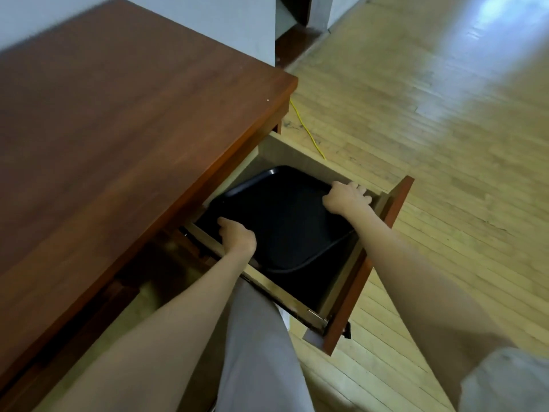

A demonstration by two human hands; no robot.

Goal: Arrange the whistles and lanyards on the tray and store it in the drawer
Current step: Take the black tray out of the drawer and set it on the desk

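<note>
**A:** What colour is the tray [282,215] showing?

**B:** It is showing plain black, with a pale shine lying on its rim toward 11 o'clock.

**A:** And the drawer [297,153] around it?

**B:** It is showing light tan boards inside. Its front, at 4 o'clock from the tray, is showing red-brown.

**A:** Is the desk top [133,129] matching that?

**B:** Yes. At 10 o'clock it is wearing the same red-brown, with darker grain streaks running along it.

**A:** And the floor [430,173]?

**B:** At 2 o'clock it is showing pale yellow strips with thin dark lines, and a white-blue glare is lying at 1 o'clock. A bright yellow cable [309,135] is crossing it at 12 o'clock. The trousers [258,337], at 6 o'clock, are showing plain grey.
</note>
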